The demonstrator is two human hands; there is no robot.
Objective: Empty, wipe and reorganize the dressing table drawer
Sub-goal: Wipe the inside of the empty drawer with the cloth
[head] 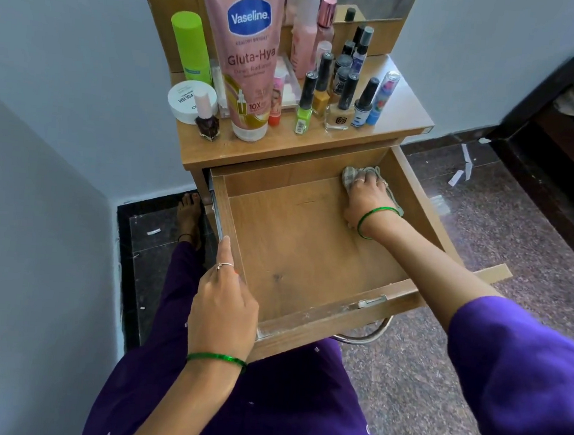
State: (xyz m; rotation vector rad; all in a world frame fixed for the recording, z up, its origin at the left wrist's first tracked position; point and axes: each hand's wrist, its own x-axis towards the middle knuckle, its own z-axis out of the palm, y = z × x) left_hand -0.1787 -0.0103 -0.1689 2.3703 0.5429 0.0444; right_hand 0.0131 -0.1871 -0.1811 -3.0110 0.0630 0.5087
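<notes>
- While the drawer (296,252) stood open, I saw the right hand (366,199) pressing a checked cloth (354,174) into its far-right corner, fingers flat.
- Left hand (224,301) gripped the drawer's left wall, fingers curled.

Pretty bright, soft even daylight, barely any shadows. Slight glare on the speckled polished stone floor (481,267). Wide-angle bending and blur at the edges.

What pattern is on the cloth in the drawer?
A faded check, beige and grey, on the cloth under the right hand; head view.
</notes>
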